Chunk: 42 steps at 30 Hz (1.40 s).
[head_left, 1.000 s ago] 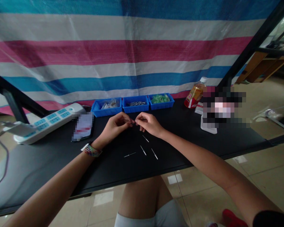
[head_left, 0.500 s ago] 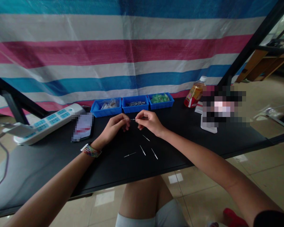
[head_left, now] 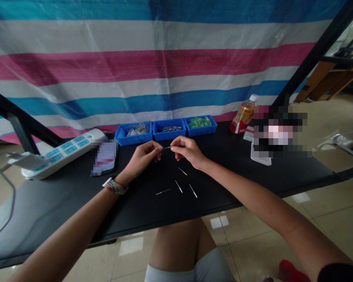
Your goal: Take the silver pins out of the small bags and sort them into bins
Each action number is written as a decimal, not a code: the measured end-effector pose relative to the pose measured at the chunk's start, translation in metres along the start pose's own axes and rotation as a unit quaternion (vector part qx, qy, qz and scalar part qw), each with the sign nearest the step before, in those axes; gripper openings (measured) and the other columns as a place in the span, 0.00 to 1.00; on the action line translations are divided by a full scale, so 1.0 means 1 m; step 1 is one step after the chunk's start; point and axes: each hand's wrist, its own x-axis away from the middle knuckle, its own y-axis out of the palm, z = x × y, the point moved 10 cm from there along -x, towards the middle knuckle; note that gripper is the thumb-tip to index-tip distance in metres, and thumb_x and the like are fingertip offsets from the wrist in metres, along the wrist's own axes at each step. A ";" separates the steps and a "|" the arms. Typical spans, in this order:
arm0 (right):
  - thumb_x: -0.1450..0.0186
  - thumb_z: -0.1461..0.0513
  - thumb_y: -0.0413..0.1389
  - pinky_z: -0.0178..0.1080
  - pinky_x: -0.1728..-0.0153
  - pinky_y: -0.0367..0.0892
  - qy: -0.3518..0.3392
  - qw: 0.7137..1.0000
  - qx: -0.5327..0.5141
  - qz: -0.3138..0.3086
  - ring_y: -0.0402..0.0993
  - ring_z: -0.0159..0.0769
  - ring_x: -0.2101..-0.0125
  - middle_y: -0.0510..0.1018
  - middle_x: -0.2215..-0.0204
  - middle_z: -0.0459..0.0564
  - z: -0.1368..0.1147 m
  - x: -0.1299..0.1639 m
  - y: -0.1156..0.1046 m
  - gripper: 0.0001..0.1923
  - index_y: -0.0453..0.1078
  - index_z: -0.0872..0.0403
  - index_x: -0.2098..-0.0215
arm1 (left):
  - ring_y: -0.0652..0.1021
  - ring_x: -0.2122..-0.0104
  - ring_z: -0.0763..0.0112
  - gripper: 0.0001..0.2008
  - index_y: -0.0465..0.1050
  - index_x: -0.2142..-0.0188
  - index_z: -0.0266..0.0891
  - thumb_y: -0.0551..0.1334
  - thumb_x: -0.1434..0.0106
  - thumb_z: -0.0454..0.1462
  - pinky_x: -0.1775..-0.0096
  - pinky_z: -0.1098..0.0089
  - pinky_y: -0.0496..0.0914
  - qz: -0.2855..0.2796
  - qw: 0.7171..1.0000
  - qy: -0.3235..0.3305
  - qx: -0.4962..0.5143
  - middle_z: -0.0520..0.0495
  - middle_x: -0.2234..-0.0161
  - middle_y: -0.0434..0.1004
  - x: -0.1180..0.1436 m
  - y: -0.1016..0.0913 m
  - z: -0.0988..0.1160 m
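Note:
Above the black table [head_left: 61,196], my left hand [head_left: 142,156] and my right hand [head_left: 188,150] meet fingertip to fingertip. Between them they pinch a thin metal pin [head_left: 167,147], held level; the left fingers hold its left end and the right fingers its right end. Several more thin metal pins [head_left: 179,187] lie loose on the table just in front of my hands. A woven bracelet [head_left: 115,185] is on my left wrist.
Three small blue bins [head_left: 168,134] stand in a row behind my hands, one with green parts [head_left: 199,122]. A white power strip [head_left: 61,150] lies at the left, a bottle [head_left: 243,116] and a white stand [head_left: 260,158] at the right. A striped tarp hangs behind.
My hands have drawn slightly apart, so the pin shows between the fingertips where it was hidden a second ago. The loose pins have not moved.

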 end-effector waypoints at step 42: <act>0.35 0.57 0.61 0.31 0.82 0.63 -0.081 0.983 0.096 0.134 0.68 0.24 0.83 0.79 0.67 0.44 -0.024 -0.019 -0.056 0.16 0.75 0.52 0.50 | 0.78 0.72 0.69 0.19 0.70 0.49 0.39 0.68 0.34 0.46 0.71 0.71 0.71 0.016 0.995 -0.019 0.096 0.52 0.69 0.78 -0.001 -0.006 -0.010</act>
